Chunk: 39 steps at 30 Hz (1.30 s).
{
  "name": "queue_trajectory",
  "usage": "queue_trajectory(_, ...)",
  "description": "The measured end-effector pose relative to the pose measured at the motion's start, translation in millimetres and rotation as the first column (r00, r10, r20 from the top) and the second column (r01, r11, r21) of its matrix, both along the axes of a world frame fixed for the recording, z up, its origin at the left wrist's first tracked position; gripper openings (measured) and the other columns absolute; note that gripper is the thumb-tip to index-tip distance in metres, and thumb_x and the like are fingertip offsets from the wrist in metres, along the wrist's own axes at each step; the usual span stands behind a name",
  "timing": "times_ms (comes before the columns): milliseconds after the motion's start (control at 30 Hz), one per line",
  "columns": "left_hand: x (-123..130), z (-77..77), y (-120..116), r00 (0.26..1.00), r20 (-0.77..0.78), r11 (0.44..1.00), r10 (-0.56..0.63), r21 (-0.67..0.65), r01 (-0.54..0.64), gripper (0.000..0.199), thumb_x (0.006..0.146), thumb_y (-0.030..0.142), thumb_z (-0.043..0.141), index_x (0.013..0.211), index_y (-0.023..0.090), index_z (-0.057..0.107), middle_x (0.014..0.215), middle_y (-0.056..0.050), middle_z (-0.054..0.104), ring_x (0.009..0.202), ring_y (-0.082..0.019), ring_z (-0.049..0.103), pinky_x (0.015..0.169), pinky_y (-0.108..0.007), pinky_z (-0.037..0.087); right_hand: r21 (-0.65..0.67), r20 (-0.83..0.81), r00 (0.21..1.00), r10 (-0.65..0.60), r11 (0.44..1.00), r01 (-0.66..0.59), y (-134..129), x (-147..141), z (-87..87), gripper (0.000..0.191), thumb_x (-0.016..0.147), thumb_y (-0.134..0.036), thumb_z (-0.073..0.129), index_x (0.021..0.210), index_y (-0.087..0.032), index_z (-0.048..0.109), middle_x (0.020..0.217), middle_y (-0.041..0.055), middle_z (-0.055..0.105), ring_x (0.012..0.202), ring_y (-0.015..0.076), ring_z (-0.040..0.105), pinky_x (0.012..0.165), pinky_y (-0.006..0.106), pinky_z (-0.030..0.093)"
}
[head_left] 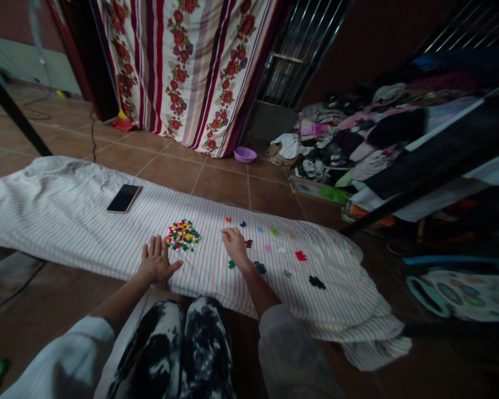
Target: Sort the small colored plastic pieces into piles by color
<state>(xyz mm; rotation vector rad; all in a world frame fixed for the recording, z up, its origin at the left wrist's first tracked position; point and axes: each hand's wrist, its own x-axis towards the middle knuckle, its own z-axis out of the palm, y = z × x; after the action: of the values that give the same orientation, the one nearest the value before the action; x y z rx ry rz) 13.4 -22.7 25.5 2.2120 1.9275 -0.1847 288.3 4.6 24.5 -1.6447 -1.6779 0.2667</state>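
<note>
Right now, in the head view, your right hand (236, 246) has its fingertips drawn together above the striped cloth (87, 205); you cannot tell whether a piece is pinched there. It partly hides the cloth near the brown pieces (248, 244) and dark green pieces (232, 264). Your left hand (154, 261) lies flat, fingers spread, just beside the mixed pile of small coloured pieces (183, 235). Your sleeves are cut off by the lower edge, and the clothes heap (357, 133) at right is too dark to sort out. Cloth stretches between the pile and the phone (125, 198); your red pieces (300, 255) and black pieces (316, 282) lie toward the right end, inside the edge. Beyond, a purple bowl (245, 154) stands on the floor (220, 180), by the curtain (191, 72); its contents you cannot make out.
</note>
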Motion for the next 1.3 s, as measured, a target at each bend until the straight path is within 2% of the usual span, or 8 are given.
queue_trajectory(133, 0.4, -0.8, 0.7, 1.000, -0.008, 1.000, -0.002, -0.010, 0.002, 0.105, 0.074, 0.076, 0.020, 0.144, -0.002, 0.007, 0.154, -0.022, 0.004, 0.143, -0.035, 0.001, 0.113, -0.051, 0.007, 0.005, 0.027, 0.983, -0.183, 0.983, 0.183, 7.7, 46.3, 1.7, 0.028, 0.077, -0.015, 0.045, 0.089, -0.020, 0.070, 0.088, 0.0055, 0.063, 0.081, 0.0160, 0.058, 0.079, 0.029, 0.047)
queue_trajectory(267, 1.0, 2.5, -0.4, 1.000, -0.019, 1.000, 0.003, -0.030, -0.003, 0.105, 0.074, 0.075, 0.019, 0.144, -0.002, 0.007, 0.154, -0.022, 0.003, 0.143, -0.035, -0.001, 0.113, -0.051, 0.007, -0.112, 0.110, 0.929, -0.354, 0.924, 0.365, 13.6, 90.0, 2.1, 0.032, 0.073, -0.010, 0.044, 0.090, -0.018, 0.071, 0.088, 0.0072, 0.066, 0.081, 0.0164, 0.060, 0.080, 0.028, 0.047)
queue_trajectory(367, 1.2, 4.3, -1.2, 1.000, -0.012, 0.999, 0.002, -0.032, -0.003, 0.105, 0.075, 0.075, 0.020, 0.144, -0.002, 0.008, 0.154, -0.022, 0.003, 0.143, -0.035, 0.000, 0.114, -0.051, 0.007, -0.205, 0.180, 0.892, -0.416, 0.871, 0.447, 16.7, 113.8, 2.6, 0.035, 0.069, -0.006, 0.045, 0.092, -0.015, 0.072, 0.088, 0.0091, 0.069, 0.086, 0.0182, 0.062, 0.084, 0.028, 0.046)
queue_trajectory(467, 1.0, 4.2, -1.0, 1.000, -0.003, 1.000, 0.001, -0.031, -0.001, 0.105, 0.074, 0.076, 0.021, 0.144, -0.002, 0.008, 0.154, -0.022, 0.003, 0.143, -0.035, 0.000, 0.113, -0.051, 0.007, -0.259, 0.195, 0.879, -0.436, 0.841, 0.474, 17.8, 127.1, 2.9, 0.036, 0.067, -0.005, 0.048, 0.091, -0.015, 0.072, 0.087, 0.0090, 0.070, 0.087, 0.0193, 0.064, 0.082, 0.027, 0.046)
queue_trajectory(733, -0.3, -0.3, 0.4, 1.000, 0.000, 1.000, 0.001, -0.009, -0.001, 0.106, 0.074, 0.076, 0.022, 0.144, -0.002, 0.009, 0.154, -0.022, 0.005, 0.143, -0.035, 0.001, 0.113, -0.052, 0.007, -0.275, 0.172, 0.887, -0.428, 0.844, 0.461, 17.4, 130.6, 0.8, 0.036, 0.070, -0.007, 0.049, 0.097, -0.015, 0.071, 0.090, 0.0090, 0.071, 0.085, 0.0181, 0.064, 0.078, 0.024, 0.047)
queue_trajectory(1000, 0.0, 3.6, -1.0, 1.000, -0.004, 1.000, -0.003, -0.016, 0.003, 0.105, 0.074, 0.075, 0.022, 0.144, -0.002, 0.010, 0.154, -0.022, 0.006, 0.143, -0.035, 0.001, 0.113, -0.051, 0.008, -0.255, 0.128, 0.893, -0.431, 0.856, 0.450, 12.0, 124.8, 0.5, 0.037, 0.074, -0.008, 0.048, 0.104, -0.016, 0.068, 0.098, 0.0092, 0.070, 0.092, 0.0182, 0.063, 0.086, 0.027, 0.046)
queue_trajectory(1300, -1.4, 3.5, 0.8, 1.000, 0.015, 1.000, -0.007, -0.024, 0.008, 0.101, 0.076, 0.073, 0.022, 0.145, -0.001, 0.010, 0.154, -0.022, 0.004, 0.143, -0.034, -0.001, 0.113, -0.052, 0.007, -0.235, 0.082, 0.907, -0.414, 0.876, 0.421, 9.6, 128.8, 6.3, 0.035, 0.071, -0.007, 0.047, 0.096, -0.016, 0.069, 0.090, 0.0094, 0.069, 0.088, 0.0198, 0.063, 0.085, 0.032, 0.046)
